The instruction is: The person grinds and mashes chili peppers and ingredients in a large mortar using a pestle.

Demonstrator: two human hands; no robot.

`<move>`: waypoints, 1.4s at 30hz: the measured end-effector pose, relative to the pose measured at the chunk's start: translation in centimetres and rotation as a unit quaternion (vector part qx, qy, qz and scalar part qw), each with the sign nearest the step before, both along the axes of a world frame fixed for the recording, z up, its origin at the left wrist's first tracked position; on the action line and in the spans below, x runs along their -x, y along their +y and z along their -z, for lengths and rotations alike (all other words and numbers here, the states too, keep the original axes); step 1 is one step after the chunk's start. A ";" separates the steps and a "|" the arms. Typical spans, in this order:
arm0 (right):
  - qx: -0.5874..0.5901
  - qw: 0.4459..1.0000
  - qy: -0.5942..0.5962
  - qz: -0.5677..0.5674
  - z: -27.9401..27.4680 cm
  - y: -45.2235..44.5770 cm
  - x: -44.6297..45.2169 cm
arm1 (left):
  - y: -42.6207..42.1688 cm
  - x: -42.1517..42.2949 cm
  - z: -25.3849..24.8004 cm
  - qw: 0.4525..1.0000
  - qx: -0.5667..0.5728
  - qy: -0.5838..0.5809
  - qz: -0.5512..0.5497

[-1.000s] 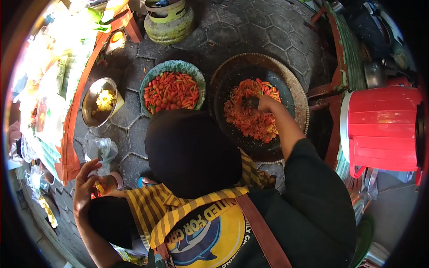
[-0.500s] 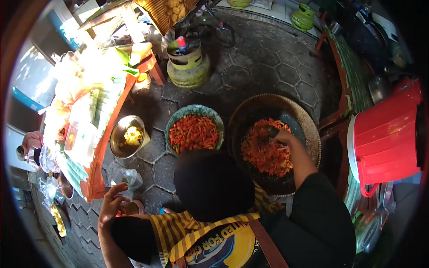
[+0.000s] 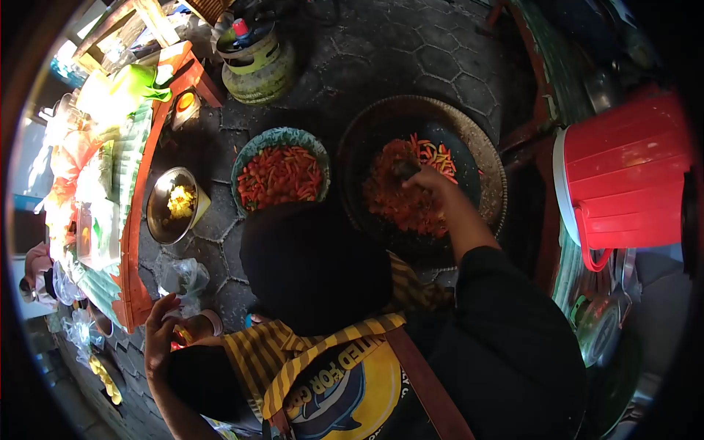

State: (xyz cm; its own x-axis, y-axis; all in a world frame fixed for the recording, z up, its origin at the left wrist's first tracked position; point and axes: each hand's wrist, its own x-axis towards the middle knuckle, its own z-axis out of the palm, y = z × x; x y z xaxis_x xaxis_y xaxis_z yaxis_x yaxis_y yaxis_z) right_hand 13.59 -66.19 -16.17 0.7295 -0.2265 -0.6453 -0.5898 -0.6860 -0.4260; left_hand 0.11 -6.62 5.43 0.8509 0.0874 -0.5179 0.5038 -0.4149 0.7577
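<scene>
red mash (image 3: 400, 202): coarsely crushed, filling much of the stone mortar (image 3: 468, 165), beneath and left of your right hand (image 3: 431, 182).
pestle (image 3: 404, 169): clenched in that hand, its end down in the mash.
whole chillies (image 3: 438, 158): just beyond your right hand, unpounded; these look like what is left in there.
green bowl (image 3: 284, 135): heaped with more uncrushed chillies (image 3: 282, 176), left of that hand.
left hand (image 3: 158, 337): fingers apart and half curled, seemingly empty, near the plastic bag (image 3: 187, 279).

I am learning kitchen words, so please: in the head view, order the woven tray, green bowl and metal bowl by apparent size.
Largest: woven tray
Middle: green bowl, partly hidden
Smallest: metal bowl
</scene>
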 end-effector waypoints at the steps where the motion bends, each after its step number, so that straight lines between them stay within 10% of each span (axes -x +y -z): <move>1: -0.144 0.985 0.045 0.080 -1.2 -0.9 -0.4 | 0.4 0.1 0.1 1.000 0.000 0.003 0.001; 7: 0.193 0.977 -0.061 -0.066 -7.6 -0.9 0.5 | -0.2 0.3 -0.6 0.999 0.012 0.039 -0.027; 13: 0.352 0.913 -0.163 -0.124 8.7 1.9 1.6 | -0.4 -1.2 0.2 1.000 -0.001 -0.010 0.008; 16: 0.114 0.983 0.030 -0.144 4.1 -1.8 -2.3 | -1.4 -1.5 -0.8 1.000 -0.020 0.023 0.004; 20: 0.152 0.973 0.045 -0.167 -2.7 -1.7 -1.4 | 0.2 -0.4 0.5 1.000 0.005 0.013 0.008; 26: 0.307 0.943 -0.098 -0.082 8.9 1.9 3.4 | 0.4 -0.6 0.4 0.999 0.020 0.020 -0.024; 30: 0.185 0.952 0.098 -0.224 3.9 -1.8 -2.5 | 0.5 -0.8 0.9 1.000 0.011 0.000 0.010; 33: 0.183 0.961 0.034 -0.204 -3.6 0.2 -0.9 | 1.6 -0.1 1.5 1.000 0.010 -0.017 0.013; 40: 0.288 0.949 -0.072 -0.104 6.2 2.2 3.4 | 1.0 -0.2 1.1 0.999 0.030 0.019 -0.020; 42: 0.180 0.968 0.084 -0.155 4.3 -0.8 -0.6 | 1.4 -0.3 0.8 1.000 0.025 0.007 0.003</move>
